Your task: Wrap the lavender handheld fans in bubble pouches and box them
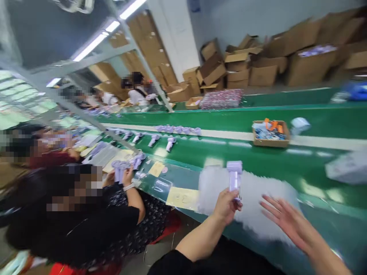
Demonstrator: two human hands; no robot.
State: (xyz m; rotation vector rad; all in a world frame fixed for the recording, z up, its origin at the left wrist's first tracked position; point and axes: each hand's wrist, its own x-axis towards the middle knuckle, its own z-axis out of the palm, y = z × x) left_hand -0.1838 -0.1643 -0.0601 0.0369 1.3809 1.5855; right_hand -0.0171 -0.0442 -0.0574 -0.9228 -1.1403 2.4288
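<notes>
Head view: we find the left hand [225, 208] grasping a lilac gadget [234, 177] by the lower end of its handle, fingers closed around it and the wide head uppermost. The gadget stands close to upright in the grip, in front of a ragged-edged white pile [210, 187] at the near edge of the green work surface [206, 149]. We record the right hand [289, 221] as released, its fingers spread and slightly blurred, over the right part of the white pile; we cannot tell whether it touches the pile. A yellow paper [182, 198] with handwriting lies just left of the pile.

Farther across, we note several more lilac gadgets [170, 144] laid out to the left, most of them spaced apart. A small carton [269, 143] of blue and orange items sits to the right, with a pale bag [299, 124] just beside it. A larger whitish bag [348, 168], blurred, lies at the right edge. To the left, we observe a seated co-worker in a black top [114, 217] holding lilac gadgets in both hands. Cardboard boxes [265, 72], several with open flaps, stand along the far wall.
</notes>
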